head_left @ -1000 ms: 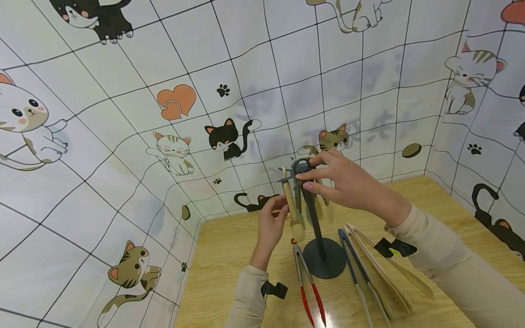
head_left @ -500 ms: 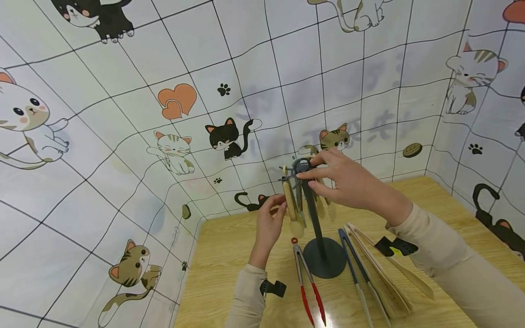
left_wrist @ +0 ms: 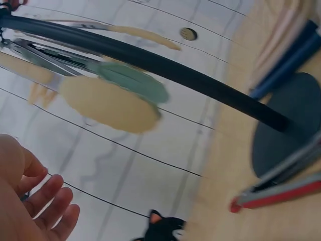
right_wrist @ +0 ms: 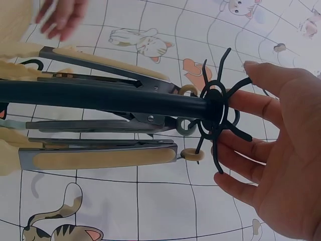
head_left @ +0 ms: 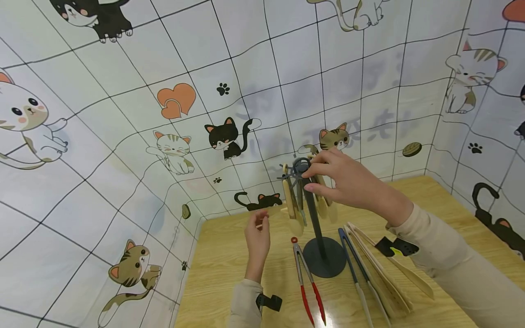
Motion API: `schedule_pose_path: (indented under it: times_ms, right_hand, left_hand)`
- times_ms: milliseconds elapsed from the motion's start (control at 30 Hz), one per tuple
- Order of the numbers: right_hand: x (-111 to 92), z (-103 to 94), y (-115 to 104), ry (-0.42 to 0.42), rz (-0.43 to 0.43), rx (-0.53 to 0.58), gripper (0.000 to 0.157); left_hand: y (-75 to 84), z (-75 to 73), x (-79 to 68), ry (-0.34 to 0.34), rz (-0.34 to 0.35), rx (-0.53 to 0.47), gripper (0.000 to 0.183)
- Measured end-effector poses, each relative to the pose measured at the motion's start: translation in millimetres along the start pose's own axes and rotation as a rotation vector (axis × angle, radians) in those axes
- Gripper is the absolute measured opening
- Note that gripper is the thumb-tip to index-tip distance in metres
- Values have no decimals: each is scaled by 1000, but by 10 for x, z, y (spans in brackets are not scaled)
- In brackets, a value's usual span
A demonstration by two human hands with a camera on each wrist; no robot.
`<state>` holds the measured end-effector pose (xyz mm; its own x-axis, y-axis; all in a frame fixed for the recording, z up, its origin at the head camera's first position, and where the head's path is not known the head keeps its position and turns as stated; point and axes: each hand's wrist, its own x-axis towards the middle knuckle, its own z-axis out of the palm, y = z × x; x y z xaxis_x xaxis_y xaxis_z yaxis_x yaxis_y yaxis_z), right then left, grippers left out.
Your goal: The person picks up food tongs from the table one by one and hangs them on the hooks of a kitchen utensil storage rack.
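A dark utensil rack point(head_left: 313, 214) with a round base stands on the table. Several tongs hang by rings from its hooks, among them cream-headed tongs point(left_wrist: 105, 103) and green-headed tongs point(left_wrist: 135, 83). My right hand point(head_left: 342, 177) holds the rack's top, thumb and fingers around the hooks point(right_wrist: 213, 110) in the right wrist view. Apart from the hanging tongs, to their left, my left hand point(head_left: 257, 241) has loosely bent fingers and nothing in them. The same left hand point(left_wrist: 37, 201) shows at the lower left of the left wrist view.
Red-handled tongs point(head_left: 307, 284) lie left of the rack base on the wooden table point(head_left: 217, 264). To its right lie blue-tipped tongs point(head_left: 356, 269) and long wooden tongs point(head_left: 385, 278). A cat-patterned sheet point(head_left: 262, 54) rises behind and at both sides.
My left hand has left the cream tongs and moved left and down. On the rack's top, my right hand's fingers have shifted slightly.
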<state>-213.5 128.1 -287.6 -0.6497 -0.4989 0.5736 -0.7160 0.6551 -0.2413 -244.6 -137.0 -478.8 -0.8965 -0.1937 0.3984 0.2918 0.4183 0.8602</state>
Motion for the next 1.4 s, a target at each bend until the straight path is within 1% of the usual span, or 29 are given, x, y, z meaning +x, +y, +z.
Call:
schedule_pose_path:
  times_ms: [67, 133, 200, 300, 400, 467, 533, 600, 700, 833, 867, 933, 1067, 1133, 1300, 1400]
  right_hand:
    - [3, -4, 1, 4, -5, 2, 23]
    - [2, -9, 3, 1, 0, 3, 24]
    - [3, -15, 6, -5, 6, 5, 26]
    - [3, -24, 14, -14, 16, 12, 27]
    - [2, -29, 25, -19, 21, 24, 24]
    - [2, -31, 31, -19, 23, 28, 22]
    - [2, -34, 35, -20, 23, 31, 21]
    - [1, -36, 36, -21, 21, 30, 21]
    - [-2, -41, 35, -21, 21, 29, 23]
    - [-8, -46, 31, -21, 22, 29, 25]
    - [-9, -46, 29, -21, 21, 29, 26]
    - [-12, -47, 26, -22, 19, 28, 26]
    - [-14, -48, 17, -22, 13, 23, 27]
    - [-13, -48, 13, -21, 8, 19, 27]
    - [-13, -39, 7, -27, -2, 12, 28]
    - [-19, -33, 4, -28, -5, 17, 29]
  left_hand:
    - [-140, 50, -78, -22, -32, 43, 18]
    - [-276, 109, -165, -59, -65, 83, 17]
    - [-400, 171, -257, -108, -98, 132, 17]
    - [-553, 258, -395, -207, -147, 246, 18]
    - [-660, 327, -516, -314, -178, 383, 23]
    - [-713, 365, -583, -375, -200, 457, 28]
    - [-742, 395, -633, -416, -223, 496, 30]
    - [-757, 423, -672, -445, -253, 504, 31]
    - [-772, 465, -704, -449, -244, 522, 31]
    - [-797, 518, -734, -432, -206, 554, 30]
    - [-795, 526, -744, -432, -212, 550, 29]
    - [-799, 544, -763, -422, -213, 536, 26]
    - [-785, 565, -796, -397, -222, 475, 18]
    - [-778, 572, -810, -384, -215, 463, 15]
    - [-771, 565, -839, -369, -238, 441, 11]
    - [-795, 558, -846, -366, -254, 407, 12]
